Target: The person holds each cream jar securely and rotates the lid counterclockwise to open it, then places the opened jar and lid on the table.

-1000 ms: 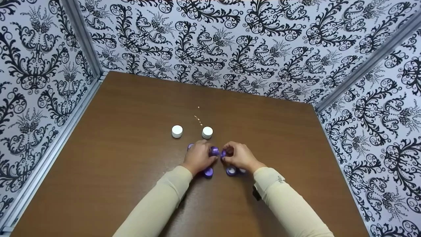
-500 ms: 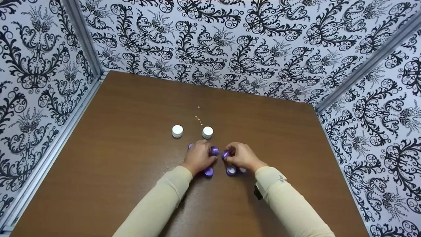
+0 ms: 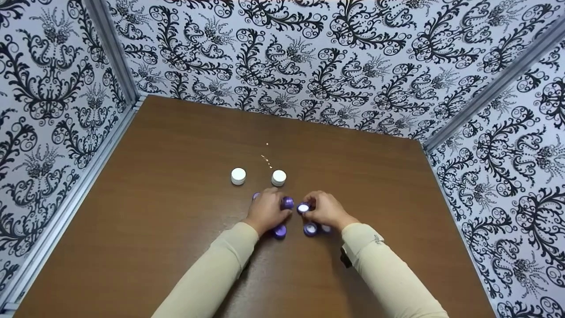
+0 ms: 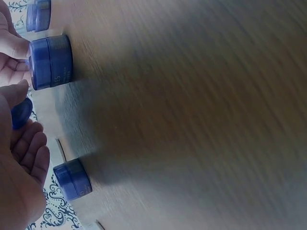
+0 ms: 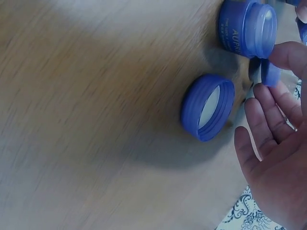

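In the head view my left hand [image 3: 267, 210] grips a small purple jar [image 3: 287, 202], mostly covered by the fingers. My right hand [image 3: 325, 210] pinches a purple jar lid [image 3: 303, 208] by its edge, its white inner face turned up. Just below that hand stands an opened purple jar [image 5: 244, 28], its pale threaded neck bare in the right wrist view. Beside it another purple lid [image 5: 208, 108] lies on the table with its hollow side showing. Two lidded purple jars, one near [image 4: 50, 62] and one farther [image 4: 72, 179], stand around my left hand.
Two white round containers [image 3: 238, 176] stand behind the hands on the brown wooden table [image 3: 185, 145]. Small bright specks [image 3: 266, 160] lie behind them. Walls with black scroll patterns [image 3: 287, 57] and grey metal posts enclose the table.
My right hand has drawn slightly away from the left and turned the lid over, so its white inside now faces up. The left hand has stayed in place with the jar.
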